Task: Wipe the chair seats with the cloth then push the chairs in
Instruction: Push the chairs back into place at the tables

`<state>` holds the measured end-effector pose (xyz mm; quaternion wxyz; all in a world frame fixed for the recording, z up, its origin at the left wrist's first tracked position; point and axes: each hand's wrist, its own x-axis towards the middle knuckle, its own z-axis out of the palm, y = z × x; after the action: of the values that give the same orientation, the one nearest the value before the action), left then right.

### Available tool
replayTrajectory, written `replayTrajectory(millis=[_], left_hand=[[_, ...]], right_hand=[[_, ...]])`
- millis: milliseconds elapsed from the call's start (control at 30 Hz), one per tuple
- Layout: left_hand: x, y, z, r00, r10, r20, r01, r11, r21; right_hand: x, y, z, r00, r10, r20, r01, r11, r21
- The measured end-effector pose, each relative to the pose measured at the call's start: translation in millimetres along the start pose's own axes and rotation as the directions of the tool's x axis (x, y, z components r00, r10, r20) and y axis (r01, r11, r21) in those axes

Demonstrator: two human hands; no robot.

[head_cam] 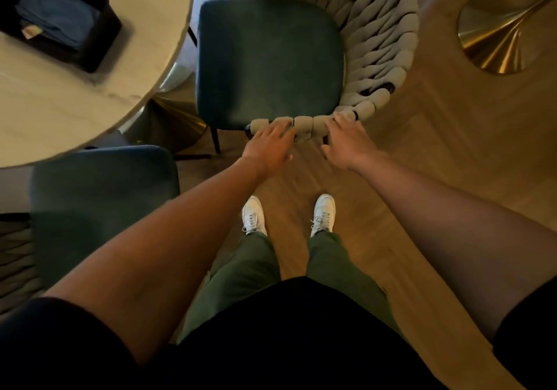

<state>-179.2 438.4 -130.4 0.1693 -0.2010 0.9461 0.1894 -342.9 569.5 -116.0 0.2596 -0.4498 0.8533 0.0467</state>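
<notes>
A chair with a dark teal seat (268,61) and a grey braided backrest (382,43) stands beside the round table, its seat edge near the table rim. My left hand (269,145) and my right hand (346,144) both rest on the near end of the braided rail, fingers laid over it. A folded blue cloth (57,17) lies in a black tray (104,44) on the table. A second teal chair seat (105,196) sits at the lower left, partly under the table.
The round pale marble table (90,103) fills the upper left on a brass pedestal (174,124). Another brass base (494,37) stands on the wooden floor at upper right. My white shoes (254,216) stand just behind the chair.
</notes>
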Motion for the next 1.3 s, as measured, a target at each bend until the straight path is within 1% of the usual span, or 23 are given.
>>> replayTrajectory(millis=[100, 167, 233, 300, 467, 533, 667, 767, 867, 1033, 1133, 1233, 1300], left_hand=[[18.0, 7.9, 6.7, 0.997, -0.079, -0.023, 0.079, 0.997, -0.004], [26.6, 12.4, 13.5, 0.991, -0.128, -0.04, 0.129, 0.991, 0.026], [35.8, 14.8, 18.0, 0.985, -0.165, -0.051, 0.167, 0.985, 0.04], [44.6, 14.3, 19.8, 0.978, -0.199, -0.066, 0.201, 0.979, 0.022], [50.2, 19.8, 28.0, 0.952, -0.253, -0.172, 0.25, 0.967, -0.042], [51.3, 25.3, 28.9, 0.949, -0.257, -0.184, 0.251, 0.966, -0.055], [54.5, 28.3, 28.3, 0.961, -0.222, -0.166, 0.221, 0.975, -0.029], [59.5, 26.7, 24.0, 0.96, -0.23, -0.162, 0.23, 0.973, -0.019], [69.4, 26.4, 15.5, 0.956, -0.24, -0.171, 0.237, 0.971, -0.038], [76.8, 28.6, 7.6, 0.954, -0.258, -0.15, 0.252, 0.966, -0.059], [73.5, 33.0, 7.4, 0.951, -0.263, -0.164, 0.258, 0.965, -0.05], [74.0, 32.1, 5.3, 0.953, -0.269, -0.137, 0.267, 0.963, -0.029], [75.8, 33.2, 0.8, 0.959, -0.267, -0.092, 0.266, 0.964, -0.018]], right_hand=[[23.1, 22.4, 1.8, 0.998, -0.064, 0.025, 0.065, 0.997, -0.035], [36.3, 36.6, 2.2, 0.992, -0.121, 0.034, 0.123, 0.991, -0.055], [48.3, 47.6, 4.3, 0.979, -0.205, 0.001, 0.204, 0.973, -0.111], [58.1, 52.9, 2.7, 0.962, -0.271, -0.032, 0.266, 0.957, -0.12], [60.6, 56.1, -17.6, 0.942, -0.336, 0.002, 0.331, 0.927, -0.175], [58.2, 60.9, -20.6, 0.936, -0.351, 0.01, 0.346, 0.919, -0.189], [59.9, 69.6, -23.7, 0.924, -0.38, 0.036, 0.379, 0.902, -0.205], [65.8, 70.4, -27.5, 0.922, -0.386, 0.031, 0.383, 0.899, -0.211], [75.0, 71.6, -33.7, 0.926, -0.376, 0.019, 0.371, 0.903, -0.217], [84.2, 70.4, -38.2, 0.948, -0.317, 0.021, 0.314, 0.924, -0.217], [82.5, 70.3, -36.3, 0.945, -0.325, 0.019, 0.321, 0.918, -0.232], [83.4, 71.2, -34.6, 0.938, -0.346, 0.023, 0.341, 0.911, -0.231], [86.1, 72.9, -34.0, 0.937, -0.348, 0.037, 0.348, 0.913, -0.212]])
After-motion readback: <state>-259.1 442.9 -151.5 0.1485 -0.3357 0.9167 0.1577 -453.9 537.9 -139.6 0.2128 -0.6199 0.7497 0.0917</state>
